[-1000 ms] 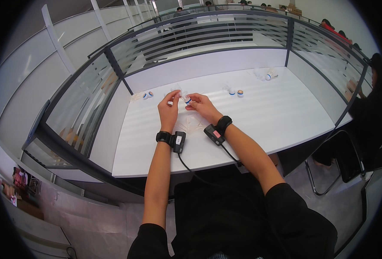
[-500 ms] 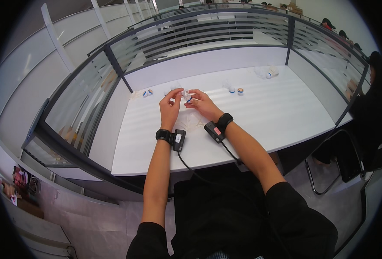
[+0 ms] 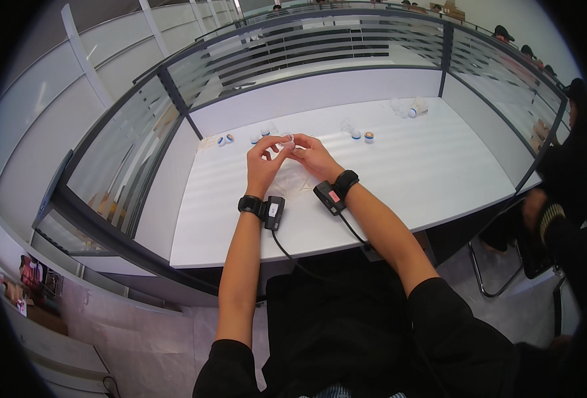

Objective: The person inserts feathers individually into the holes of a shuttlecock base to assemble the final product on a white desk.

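Both hands meet above the middle of the white table [image 3: 412, 192]. Between their fingertips is a small shuttlecock head [image 3: 288, 141], whitish where it shows and mostly hidden by the fingers. My left hand [image 3: 264, 163] pinches it with curled fingers and thumb. From the other side my right hand [image 3: 316, 159] closes on it too. Below the hands lie thin pale sticks and feather-like scraps [image 3: 293, 183]. Just beyond my left hand stand blue-banded shuttlecock heads [image 3: 254, 139] with clear, plastic-looking bits.
At the back left are two more shuttlecock heads [image 3: 226, 139]. Right of the hands stand others [image 3: 369, 137] beside a clear crumpled piece [image 3: 346, 125]. A feathered shuttlecock [image 3: 418, 108] lies at the back right. Glass partitions [image 3: 313, 56] enclose the table; a person [image 3: 565, 192] sits at the right.
The blue-banded head, visible in my right fingers before, is now mostly covered as both hands draw together around it. At the right, the other person's arm has come forward.
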{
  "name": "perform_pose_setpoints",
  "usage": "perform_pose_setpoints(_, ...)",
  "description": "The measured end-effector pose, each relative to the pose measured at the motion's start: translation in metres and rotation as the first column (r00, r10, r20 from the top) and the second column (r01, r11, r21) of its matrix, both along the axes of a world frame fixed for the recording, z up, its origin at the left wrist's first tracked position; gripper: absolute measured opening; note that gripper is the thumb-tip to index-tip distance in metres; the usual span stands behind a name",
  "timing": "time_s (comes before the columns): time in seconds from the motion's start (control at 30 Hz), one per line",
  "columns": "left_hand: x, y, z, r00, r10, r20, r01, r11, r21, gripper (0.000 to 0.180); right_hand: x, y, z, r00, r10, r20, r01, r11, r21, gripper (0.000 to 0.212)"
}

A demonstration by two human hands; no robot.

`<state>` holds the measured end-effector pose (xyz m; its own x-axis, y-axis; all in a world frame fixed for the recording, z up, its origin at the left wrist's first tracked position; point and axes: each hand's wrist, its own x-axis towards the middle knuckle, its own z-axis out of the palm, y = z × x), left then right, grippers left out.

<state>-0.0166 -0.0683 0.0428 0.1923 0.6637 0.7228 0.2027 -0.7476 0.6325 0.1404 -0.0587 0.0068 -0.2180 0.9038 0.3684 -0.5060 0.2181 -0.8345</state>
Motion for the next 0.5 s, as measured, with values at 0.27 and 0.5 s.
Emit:
perform_pose_setpoints(0.27, 0.0028, -0.0004, 0.0016, 0.997, 0.009, 0.076, -0.005, 0.999, -0.043, 0.009, 0.0023, 0.0040, -0.0040, 0.999, 0.027, -0.019, -0.027, 0.999, -0.043, 0.032)
perform_pose_setpoints(0.5, 0.0003, 0.0010, 0.0012, 0.994, 0.033, 0.108, -0.023, 0.996, -0.089, 0.012, 0.0007, 0.0056, -0.0027, 0.999, 0.043, -0.019, -0.045, 0.996, -0.078, 0.034)
